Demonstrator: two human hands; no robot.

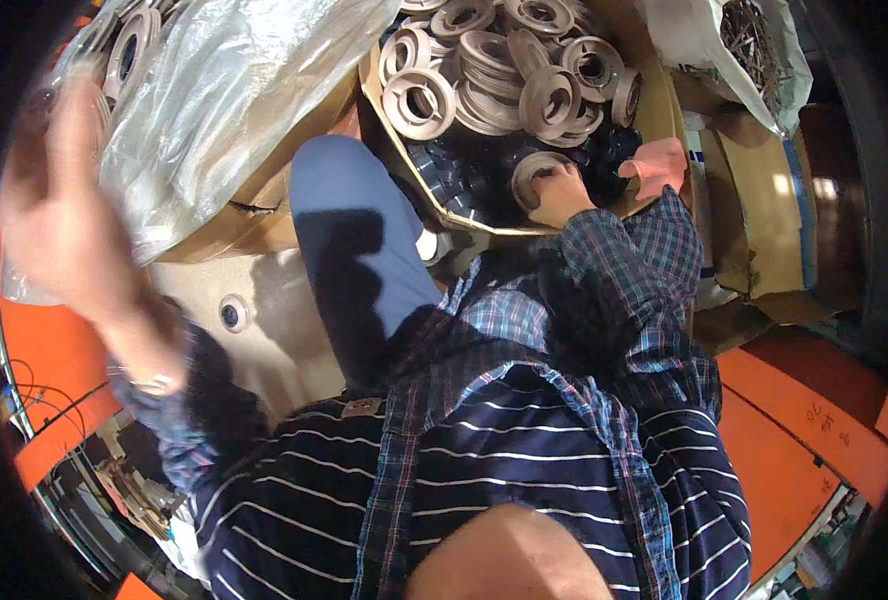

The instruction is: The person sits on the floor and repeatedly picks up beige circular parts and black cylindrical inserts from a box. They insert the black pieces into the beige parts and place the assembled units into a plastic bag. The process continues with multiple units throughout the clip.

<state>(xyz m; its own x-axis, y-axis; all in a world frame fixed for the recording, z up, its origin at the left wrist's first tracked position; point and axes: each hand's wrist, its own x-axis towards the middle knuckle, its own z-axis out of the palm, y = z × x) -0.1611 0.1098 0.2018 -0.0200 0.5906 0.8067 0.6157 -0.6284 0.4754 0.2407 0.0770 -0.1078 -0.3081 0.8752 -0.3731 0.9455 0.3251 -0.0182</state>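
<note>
My right hand (562,196) is closed on a beige ring-shaped part (536,178) at the near side of a cardboard box (434,205). Its fingertips reach into the ring's centre. Under and around it in the box are shiny black parts (464,170), whose exact kind I cannot make out. Several more beige flanged rings (420,103) are heaped at the box's far side. My left hand (74,215) is raised at the far left, smeared by motion, so its fingers cannot be read. It is nearest a clear plastic bag (234,90) with similar beige rings (134,50) beside it.
A single ring (233,313) lies on the floor by my bent leg (339,230). A pink cloth or glove-like piece (656,167) is at the box's right edge. Farther right stand a white bag of thin metal pieces (749,45) and open cardboard (764,210). Orange panels (774,465) flank me.
</note>
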